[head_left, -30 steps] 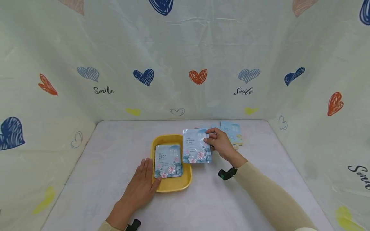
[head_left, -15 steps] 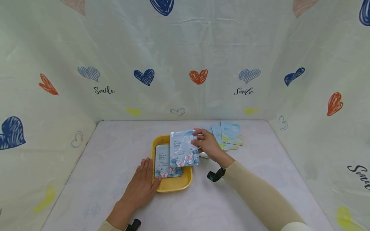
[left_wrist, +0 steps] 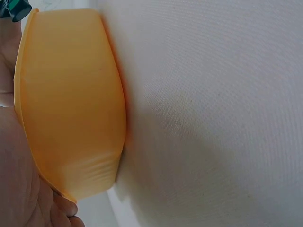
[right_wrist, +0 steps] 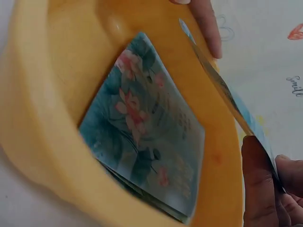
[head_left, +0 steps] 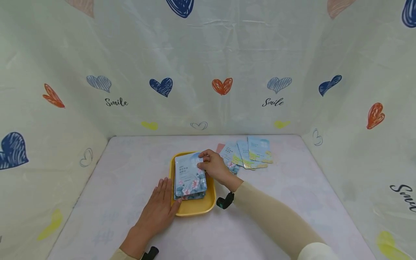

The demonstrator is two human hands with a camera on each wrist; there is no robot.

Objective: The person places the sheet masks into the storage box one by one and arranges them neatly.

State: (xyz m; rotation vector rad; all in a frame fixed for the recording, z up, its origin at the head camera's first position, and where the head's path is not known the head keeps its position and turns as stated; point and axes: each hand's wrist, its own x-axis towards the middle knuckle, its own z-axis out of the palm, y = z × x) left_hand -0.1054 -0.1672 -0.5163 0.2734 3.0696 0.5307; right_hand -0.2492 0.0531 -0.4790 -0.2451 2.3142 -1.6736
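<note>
Blue floral packet (head_left: 190,175) up over the yellow tray (head_left: 194,212), tilted, its printed face toward the head camera. Right hand (head_left: 216,168) has it by the far right corner; grip closed to a pinch, thumb on 1 side, fingers on the other, only the packet's thickness between.

Below it, inside the tray: a stack of packets (right_wrist: 142,123) with lotus print, at least 2 deep by the edges in the right wrist view. That view shows a gap between held packet and stack. From the head, the held packet hides most of the stack; only the near edge shows.

Left hand (head_left: 156,207) at the tray's left side, fingers straight and together, thumb at the rim; it grips nothing, palm side against the tray. Its fingers stand close to the held packet's left edge, with the rim between. Right hand covers part of the tray's far right rim.

Beyond the right hand, on the white table (head_left: 260,224): loose packets (head_left: 261,148), overlapping in a fan, 3 with yellow print, 1 floral corner below. Pink piece (head_left: 220,147) at their left, partly covered. Right wrist camera (head_left: 225,200) near the tray's right side. Behind: pale backdrop (head_left: 247,54), hearts, "Smile" lettering.
</note>
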